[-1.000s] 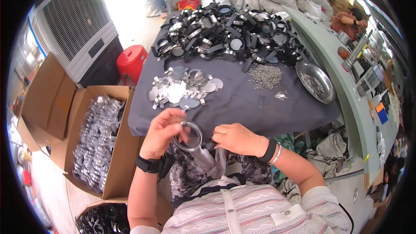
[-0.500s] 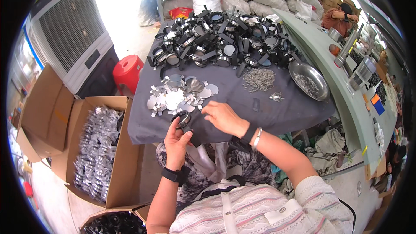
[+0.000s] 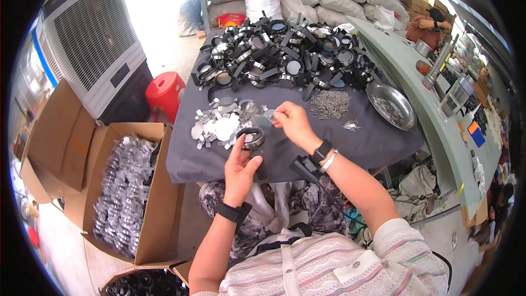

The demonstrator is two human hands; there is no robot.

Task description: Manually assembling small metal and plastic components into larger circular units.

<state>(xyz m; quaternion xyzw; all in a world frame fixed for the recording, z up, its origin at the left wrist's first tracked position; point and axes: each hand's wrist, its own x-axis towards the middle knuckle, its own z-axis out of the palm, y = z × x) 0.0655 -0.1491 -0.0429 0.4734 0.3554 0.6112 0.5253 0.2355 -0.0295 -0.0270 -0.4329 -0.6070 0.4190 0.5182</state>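
My left hand (image 3: 241,172) is closed around the black handle of a round black-and-metal ring piece (image 3: 251,138), its ring facing up above the table's near edge. Slightly farther off and to the right, my right hand (image 3: 296,126) pinches at the edge of a thin grey round disc (image 3: 263,123). The disc hangs just beyond the ring, apart from it. Behind and left of the ring, a loose pile of silvery discs with small tabs (image 3: 226,127) lies on the dark cloth.
A large heap of black-handled ring pieces (image 3: 285,55) covers the table's far side. Small metal pins (image 3: 330,104) and a steel dish (image 3: 392,107) lie right. A cardboard box (image 3: 159,186) with wrapped pieces and a red stool (image 3: 165,90) stand left; a co-worker (image 3: 424,27) sits far right.
My right hand has moved up and to the right, and a grey disc now shows at its fingertips. My left hand has lifted the ring piece slightly up and right.
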